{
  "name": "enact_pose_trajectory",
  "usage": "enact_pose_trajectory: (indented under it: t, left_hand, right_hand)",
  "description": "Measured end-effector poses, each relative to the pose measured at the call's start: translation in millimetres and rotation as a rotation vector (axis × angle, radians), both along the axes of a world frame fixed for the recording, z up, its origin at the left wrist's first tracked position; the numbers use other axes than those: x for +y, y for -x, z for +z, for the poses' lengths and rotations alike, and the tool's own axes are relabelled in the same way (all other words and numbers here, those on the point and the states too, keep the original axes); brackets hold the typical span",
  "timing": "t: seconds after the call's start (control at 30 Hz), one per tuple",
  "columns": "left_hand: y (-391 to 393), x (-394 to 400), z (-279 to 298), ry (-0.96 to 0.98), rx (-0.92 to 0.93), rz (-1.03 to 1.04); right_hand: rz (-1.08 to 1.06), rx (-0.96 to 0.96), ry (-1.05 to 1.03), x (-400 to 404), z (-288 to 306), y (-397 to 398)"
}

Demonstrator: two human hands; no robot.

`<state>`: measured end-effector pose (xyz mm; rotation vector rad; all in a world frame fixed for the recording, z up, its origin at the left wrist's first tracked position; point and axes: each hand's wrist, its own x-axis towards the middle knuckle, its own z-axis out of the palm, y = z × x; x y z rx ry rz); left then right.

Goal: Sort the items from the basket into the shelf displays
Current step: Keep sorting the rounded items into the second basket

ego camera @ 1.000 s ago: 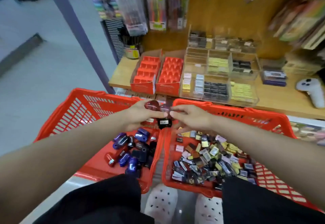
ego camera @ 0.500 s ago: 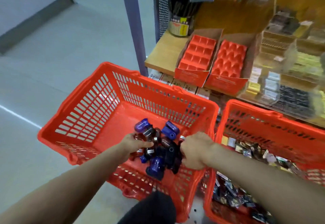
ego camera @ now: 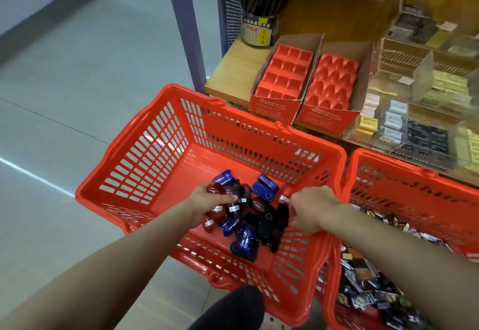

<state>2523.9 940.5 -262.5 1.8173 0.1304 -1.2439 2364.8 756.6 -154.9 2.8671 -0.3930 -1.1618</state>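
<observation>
The left hand (ego camera: pixel 207 201), at centre frame, reaches into the pile of pencil sharpeners (ego camera: pixel 248 213) with its fingers curled round a dark red sharpener (ego camera: pixel 216 190), thumb side pressed into the heap. The right hand (ego camera: pixel 309 210), just right of the pile, has its fingers bent downward at the heap's edge; whether it pinches anything there I cannot tell, since the knuckles hide the fingertips.

The sharpeners, blue, dark red and black, lie heaped in the near right corner of the left basket (ego camera: pixel 145 174), some stacked on others. A likely slip: lifting one from the heap could drag a neighbour up and drop it, and the smooth rounded shells look easy to fumble. Picking up mixed shapes would also cost time, as the two red trays differ: the left tray (ego camera: pixel 285 70) has square pockets, the right tray (ego camera: pixel 334 78) rounded ones, so a piece may not seat in the wrong one.

Both trays sit empty at the shelf (ego camera: pixel 228 70) front, upper middle of the frame, just beyond the basket's far rim. That rim and the trays' raised cardboard flaps are the edges to clear on the way up. A tub of pens (ego camera: pixel 259 26) stands behind the left tray, and clear bins (ego camera: pixel 425 101) crowd the right. The second basket (ego camera: pixel 414 192), lower right, touches the first, leaving open room mostly over the floor (ego camera: pixel 77 83) to the left.
</observation>
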Motion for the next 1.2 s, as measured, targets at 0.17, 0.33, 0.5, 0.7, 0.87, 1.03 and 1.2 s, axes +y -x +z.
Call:
enact_pose_trajectory:
  t: [0.17, 0.33, 0.5, 0.7, 0.87, 1.03, 1.2]
  left_hand:
    - [-14, -9, -13, -0.004, 0.004, 0.001]
    - [-36, -10, -28, -0.107, -0.044, 0.042]
    - [-43, -12, -42, -0.125, -0.045, 0.017]
    - [-38, -18, -47, -0.099, -0.208, -0.004]
    - [-34, -13, -45, -0.132, -0.166, -0.112]
    - [-32, -12, -22, -0.181, -0.199, -0.188]
    - [-6, -26, 50, -0.034, -0.247, -0.283]
  right_hand:
    - [-0.196, -0.12, -0.177, -7, -29, -20]
    - [-0.217, -0.032, -0.243, 11, -82, -38]
    - [-0.004, 0.133, -0.075, 24, -111, -38]
    - [-0.056, 0.153, -0.131, 25, -113, -36]
    - [-0.343, -0.039, -0.306, 20, -110, -39]
    - [-0.7, -0.253, -0.449, 3, -92, -41]
    - [-0.959, -0.443, -0.674, -5, -45, -35]
